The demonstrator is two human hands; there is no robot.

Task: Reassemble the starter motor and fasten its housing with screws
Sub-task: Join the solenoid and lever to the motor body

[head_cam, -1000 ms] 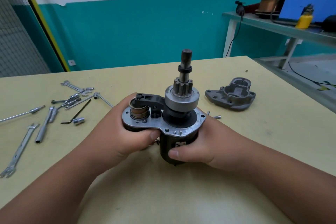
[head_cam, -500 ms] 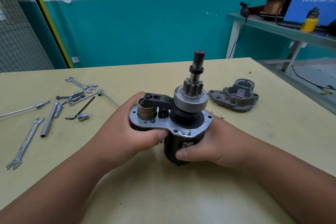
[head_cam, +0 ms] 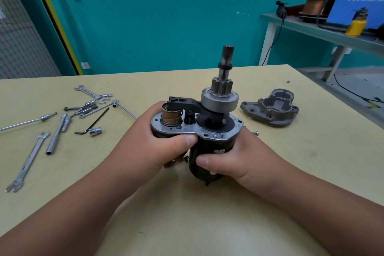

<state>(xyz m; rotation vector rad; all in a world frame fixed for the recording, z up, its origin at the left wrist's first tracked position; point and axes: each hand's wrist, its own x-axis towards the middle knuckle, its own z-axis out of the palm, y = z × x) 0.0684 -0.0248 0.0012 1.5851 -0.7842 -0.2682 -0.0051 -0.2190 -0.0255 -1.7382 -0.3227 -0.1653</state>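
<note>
Wrenches (head_cam: 29, 161) lie on the surface (head_cam: 187, 214), left of both hands. The left hand (head_cam: 158, 147) grips the solenoid side and the right hand (head_cam: 232, 162) wraps the body of the starter motor (head_cam: 207, 131), which stands upright between them, evidently steadied for capping. The drive-end housing (head_cam: 270, 110) lies unfitted beyond the right hand.

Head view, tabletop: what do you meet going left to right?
Order: flat wrench → hex key → left hand → starter motor → right hand → loose screw → housing cover. Both hands grip the starter motor.
</note>
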